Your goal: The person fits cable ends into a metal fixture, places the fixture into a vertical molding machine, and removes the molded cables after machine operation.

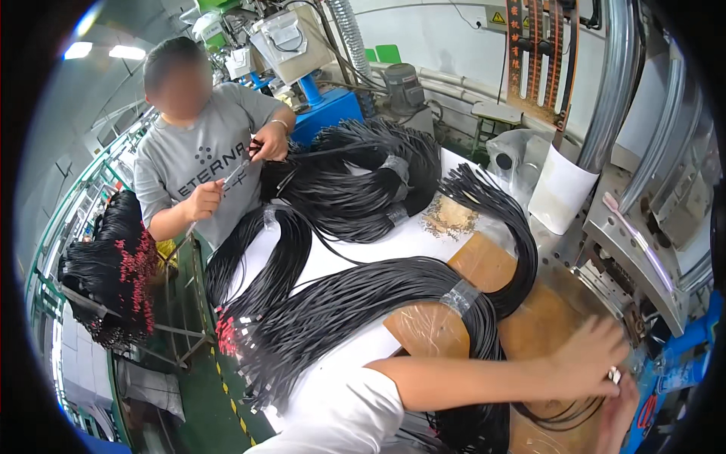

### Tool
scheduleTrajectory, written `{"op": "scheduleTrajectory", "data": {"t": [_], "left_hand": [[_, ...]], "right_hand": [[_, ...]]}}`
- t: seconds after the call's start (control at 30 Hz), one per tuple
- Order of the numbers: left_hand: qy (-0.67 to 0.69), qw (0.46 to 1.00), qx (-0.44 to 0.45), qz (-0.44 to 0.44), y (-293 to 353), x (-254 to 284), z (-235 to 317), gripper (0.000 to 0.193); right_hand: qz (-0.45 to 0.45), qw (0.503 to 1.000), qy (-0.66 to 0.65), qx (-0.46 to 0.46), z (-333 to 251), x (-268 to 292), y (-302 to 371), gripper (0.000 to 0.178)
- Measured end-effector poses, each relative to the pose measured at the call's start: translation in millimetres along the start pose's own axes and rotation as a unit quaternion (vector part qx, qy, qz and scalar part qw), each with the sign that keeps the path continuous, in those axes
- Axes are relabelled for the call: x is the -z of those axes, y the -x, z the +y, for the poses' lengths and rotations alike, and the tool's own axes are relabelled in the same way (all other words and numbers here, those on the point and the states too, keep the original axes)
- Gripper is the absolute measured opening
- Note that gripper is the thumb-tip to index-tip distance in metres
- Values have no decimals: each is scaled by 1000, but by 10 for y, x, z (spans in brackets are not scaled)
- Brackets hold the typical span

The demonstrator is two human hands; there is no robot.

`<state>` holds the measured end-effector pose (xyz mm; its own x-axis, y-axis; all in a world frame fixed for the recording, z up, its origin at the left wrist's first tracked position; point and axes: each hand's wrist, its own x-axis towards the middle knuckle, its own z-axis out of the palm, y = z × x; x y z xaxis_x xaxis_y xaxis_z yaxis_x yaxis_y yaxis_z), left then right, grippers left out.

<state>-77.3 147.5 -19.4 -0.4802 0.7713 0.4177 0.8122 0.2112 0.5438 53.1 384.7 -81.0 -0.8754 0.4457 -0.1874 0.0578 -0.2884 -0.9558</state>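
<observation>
My left forearm reaches across to the right side of the bench, and my left hand (pixel 591 354) is slightly blurred, its fingers curled and closed at a small whitish connector (pixel 614 374). Just below, my right hand (pixel 622 418) comes up from the lower edge, its fingertips together at the same spot; part of it is cut off from sight. Thin black cables (pixel 563 418) loop from under my left forearm to my fingers. Beneath my arm lies a large bundle of black cables (pixel 363 299), wrapped with clear tape (pixel 460 296).
More black cable bundles (pixel 378 178) cover the white table (pixel 423 238). Brownish scraps (pixel 451 217) lie beside tan sheets (pixel 484 261). A metal machine (pixel 639 250) stands at right near a blue item (pixel 681 374). Across the table, another person (pixel 212 151) handles cables; a loaded rack (pixel 113 272) stands left.
</observation>
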Motion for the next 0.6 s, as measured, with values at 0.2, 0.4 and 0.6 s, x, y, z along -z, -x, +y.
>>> {"op": "scheduleTrajectory", "data": {"t": [0.2, 0.4, 0.6], "left_hand": [[-126, 992, 6, 28, 149, -351, -150, 82], [-232, 973, 10, 13, -95, -396, -322, 57], [-213, 973, 17, -90, -503, -413, -640, 27]], "right_hand": [[9, 992, -1, 129, -183, -32, -1344, 41], [18, 980, -74, 181, 95, 783, -2888, 42], [73, 883, 321, 334, 273, 616, -3555, 42]]}}
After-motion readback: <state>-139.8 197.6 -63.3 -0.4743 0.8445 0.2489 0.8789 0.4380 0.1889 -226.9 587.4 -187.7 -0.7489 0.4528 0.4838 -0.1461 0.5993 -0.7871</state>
